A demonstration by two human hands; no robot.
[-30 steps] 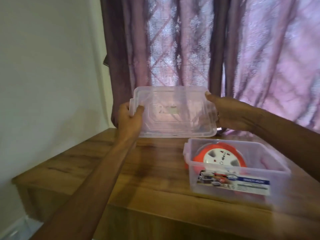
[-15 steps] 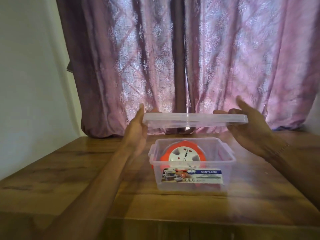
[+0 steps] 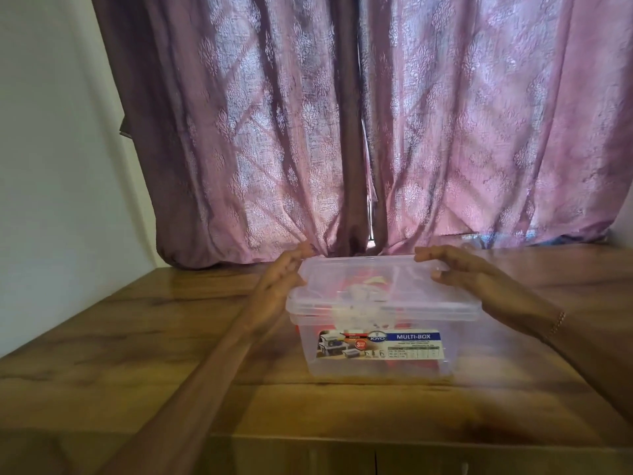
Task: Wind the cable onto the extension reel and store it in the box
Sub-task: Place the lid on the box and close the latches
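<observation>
I count one clear box [image 3: 376, 358] at twelve o'clock, one lid [image 3: 383, 286] on it, one orange reel [image 3: 346, 279] inside, and one label [image 3: 380, 344]. My two hands: left hand [image 3: 277, 289] at eleven o'clock, right hand [image 3: 476, 279] at one. Two curtains [image 3: 376, 125].

Box [image 3: 376, 366]: clear plastic, smooth, faintly cloudy. Lid [image 3: 383, 286]: same translucent plastic, glossy. Label [image 3: 380, 344]: printed paper, slight sheen. Table [image 3: 137, 337]: wood grain, polished, reflective. Curtain [image 3: 342, 132]: woven cloth, matt, embossed pattern. Wall [image 3: 51, 149]: matt paint.
</observation>
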